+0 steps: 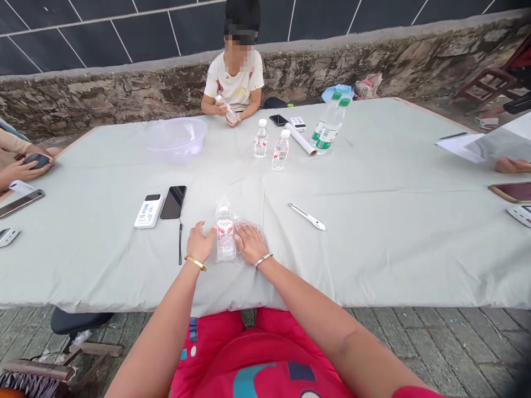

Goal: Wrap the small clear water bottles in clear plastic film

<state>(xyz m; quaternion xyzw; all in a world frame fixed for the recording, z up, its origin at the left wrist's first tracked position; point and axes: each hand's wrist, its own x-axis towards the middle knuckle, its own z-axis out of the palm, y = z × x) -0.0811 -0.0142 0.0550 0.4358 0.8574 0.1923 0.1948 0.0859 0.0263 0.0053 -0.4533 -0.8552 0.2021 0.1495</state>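
A small clear water bottle [225, 229] with a white cap and a red-and-white label lies or stands on the cloth-covered table in front of me; I cannot tell which. Thin clear plastic wrap [238, 255] surrounds it and spreads out to its right. My left hand [201, 242] is at the bottle's left side, thumb pointing at the label, fingers apart and gripping nothing. Flat over the wrap on the other side, my right hand [250, 242] has its fingers stretched out, the thumb close to the bottle.
A white utility knife [307, 216] lies to the right. A phone [173, 202] and a white power bank [148, 211] lie to the left. Farther off are a clear basin [176, 135], two small bottles [281, 150], a paper roll [301, 139] and green-capped bottles [329, 130]. People sit around the table.
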